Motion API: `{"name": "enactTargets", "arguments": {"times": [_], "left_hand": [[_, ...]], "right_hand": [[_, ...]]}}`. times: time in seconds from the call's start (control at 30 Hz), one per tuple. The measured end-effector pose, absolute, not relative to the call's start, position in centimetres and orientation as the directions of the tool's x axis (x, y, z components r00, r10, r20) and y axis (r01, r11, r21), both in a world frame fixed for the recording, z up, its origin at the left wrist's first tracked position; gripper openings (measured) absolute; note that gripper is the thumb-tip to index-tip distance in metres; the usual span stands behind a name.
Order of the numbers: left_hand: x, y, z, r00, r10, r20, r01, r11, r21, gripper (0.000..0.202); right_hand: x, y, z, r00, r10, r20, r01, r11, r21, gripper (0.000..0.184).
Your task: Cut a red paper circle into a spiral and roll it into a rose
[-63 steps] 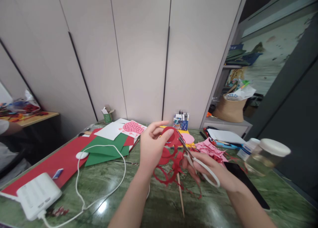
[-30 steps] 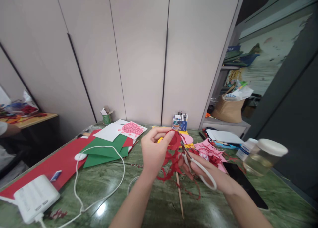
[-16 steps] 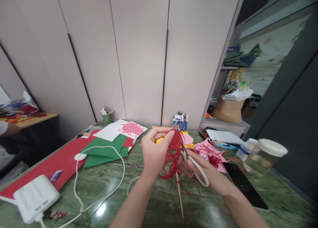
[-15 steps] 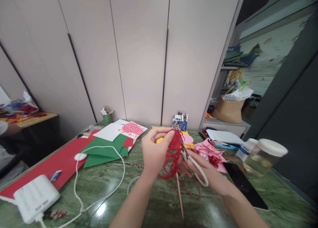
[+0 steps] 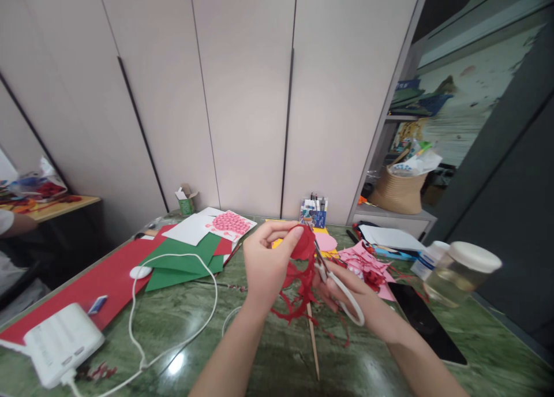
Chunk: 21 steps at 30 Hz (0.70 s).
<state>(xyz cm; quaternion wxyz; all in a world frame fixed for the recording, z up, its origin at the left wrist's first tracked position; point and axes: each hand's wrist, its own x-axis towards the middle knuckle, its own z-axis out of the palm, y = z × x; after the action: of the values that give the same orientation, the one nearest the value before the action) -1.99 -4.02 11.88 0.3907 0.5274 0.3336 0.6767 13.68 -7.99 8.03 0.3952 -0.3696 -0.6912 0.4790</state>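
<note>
My left hand (image 5: 264, 264) pinches a piece of red paper (image 5: 303, 250) between thumb and fingers, above the green marble table (image 5: 268, 356). Cut red strips (image 5: 298, 299) curl down from it. My right hand (image 5: 346, 290) grips white-handled scissors (image 5: 341, 290), whose blades meet the red paper right beside the left fingers. A thin wooden stick (image 5: 314, 342) lies on the table under both hands.
Green paper (image 5: 182, 264), red paper (image 5: 95, 281) and white paper lie at left, with a white power bank (image 5: 63, 342) and its cable (image 5: 173, 339). Pink scraps (image 5: 367, 264), a black phone (image 5: 426, 322) and a lidded jar (image 5: 459, 273) sit at right. A pen holder (image 5: 315, 213) stands at the back.
The scissors have worked further round the red paper, and the left hand has turned it slightly. More red strip hangs below. The view has shifted a little.
</note>
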Motion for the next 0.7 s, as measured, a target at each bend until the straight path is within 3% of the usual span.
{"name": "enactTargets", "arguments": {"times": [0.23,0.7], "left_hand": [[-1.87,-3.86,11.79,-0.137,0.873,0.469,-0.148,-0.486,0.861,0.016],[-1.72,-3.90,11.85,-0.141,0.867,0.478,-0.145,-0.496,0.856,0.013]], "right_hand": [[13.97,-7.97,7.94,-0.424,0.878,0.221,0.168,0.316,-0.934,0.030],[13.24,-8.37,7.82,-0.324,0.929,0.178,0.209,0.254,-0.944,0.035]]}}
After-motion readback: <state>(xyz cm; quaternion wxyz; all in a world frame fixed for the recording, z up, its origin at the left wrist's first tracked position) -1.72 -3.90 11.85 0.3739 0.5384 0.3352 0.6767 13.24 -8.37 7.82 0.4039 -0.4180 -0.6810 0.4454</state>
